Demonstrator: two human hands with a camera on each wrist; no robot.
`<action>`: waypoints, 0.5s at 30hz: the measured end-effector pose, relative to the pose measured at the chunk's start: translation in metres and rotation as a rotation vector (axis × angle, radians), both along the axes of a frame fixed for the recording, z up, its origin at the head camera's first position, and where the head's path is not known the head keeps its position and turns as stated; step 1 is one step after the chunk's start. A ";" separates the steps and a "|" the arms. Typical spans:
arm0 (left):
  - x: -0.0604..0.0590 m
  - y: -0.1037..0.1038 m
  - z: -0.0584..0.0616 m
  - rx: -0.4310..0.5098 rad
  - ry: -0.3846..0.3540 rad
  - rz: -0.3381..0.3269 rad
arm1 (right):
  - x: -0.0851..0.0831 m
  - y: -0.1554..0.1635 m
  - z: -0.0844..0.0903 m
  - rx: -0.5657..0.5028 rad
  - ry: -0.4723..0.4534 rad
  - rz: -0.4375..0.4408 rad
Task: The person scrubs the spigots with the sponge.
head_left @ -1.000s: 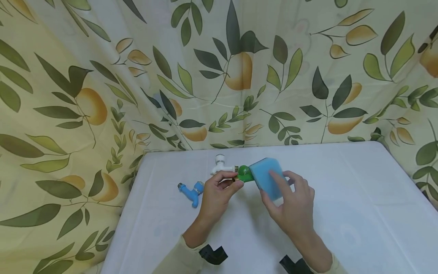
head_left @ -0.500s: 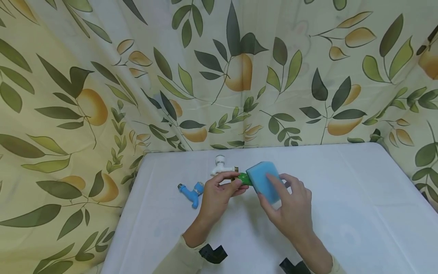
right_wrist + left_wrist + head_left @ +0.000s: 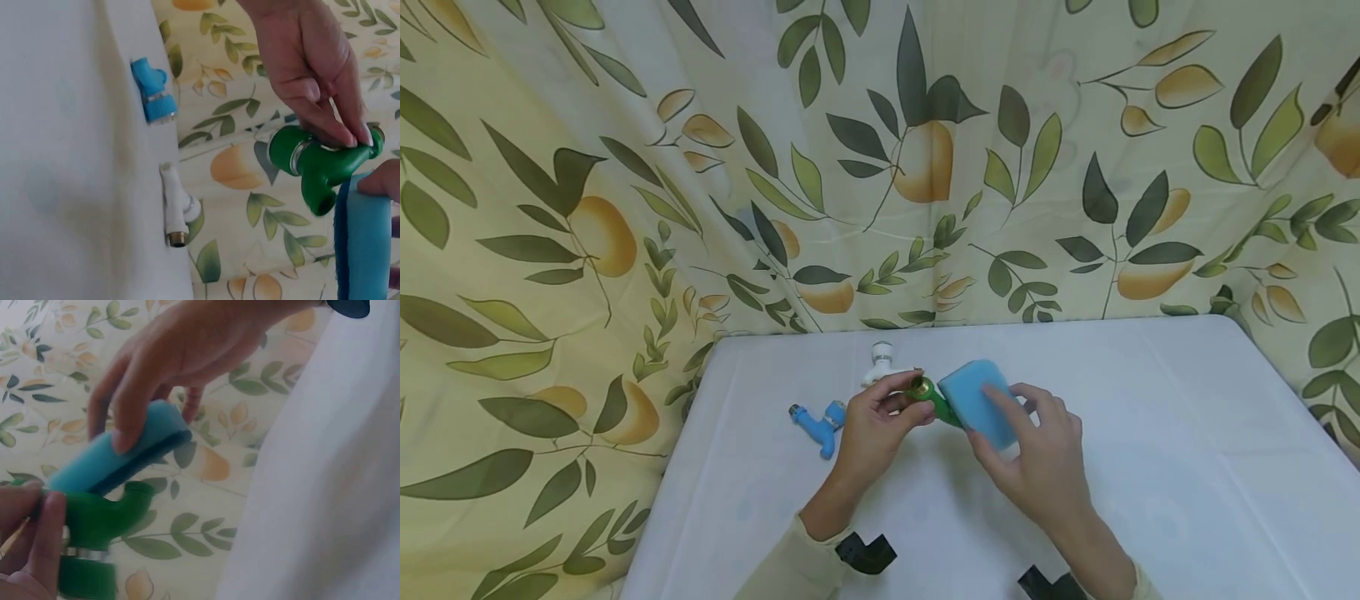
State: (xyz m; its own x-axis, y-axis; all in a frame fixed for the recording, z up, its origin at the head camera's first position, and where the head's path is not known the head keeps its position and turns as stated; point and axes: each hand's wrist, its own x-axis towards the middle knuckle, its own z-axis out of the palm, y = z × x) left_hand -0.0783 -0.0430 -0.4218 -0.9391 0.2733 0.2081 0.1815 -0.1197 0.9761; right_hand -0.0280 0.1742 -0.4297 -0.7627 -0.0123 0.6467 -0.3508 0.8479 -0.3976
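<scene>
Far left on the white table (image 3: 1150, 433): blue tap (image 3: 818, 419) lying flat, untouched. Just behind my left hand: white tap (image 3: 880, 364), also lying on the cloth, brass-coloured end visible in the right wrist view.

My left hand (image 3: 874, 423) is lifted above the table, thumb and fingertips (image 3: 340, 134) pinched on the green tap (image 3: 929, 395); spout points away from my palm.

My right hand (image 3: 1037, 454) grips the blue sponge (image 3: 976, 400), fingers across its top face, thumb beneath. Sponge's dark underside sits against the green tap body, touching it.

Backdrop: leaf-and-fruit curtain (image 3: 625, 167) behind and left of table.
</scene>
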 end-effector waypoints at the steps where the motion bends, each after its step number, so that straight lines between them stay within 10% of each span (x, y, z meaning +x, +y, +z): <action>1: 0.000 0.000 0.000 -0.001 0.017 0.000 | 0.001 0.000 0.000 -0.005 -0.003 0.015; 15: 0.001 -0.001 -0.002 -0.251 0.301 0.042 | 0.005 0.000 0.001 -0.160 -0.013 0.066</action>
State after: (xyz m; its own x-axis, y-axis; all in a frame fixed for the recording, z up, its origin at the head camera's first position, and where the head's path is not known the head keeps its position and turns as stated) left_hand -0.0769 -0.0444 -0.4239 -0.8576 0.3132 0.4079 0.4640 0.1292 0.8763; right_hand -0.0229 0.1743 -0.4283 -0.7717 0.0394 0.6347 -0.3979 0.7486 -0.5303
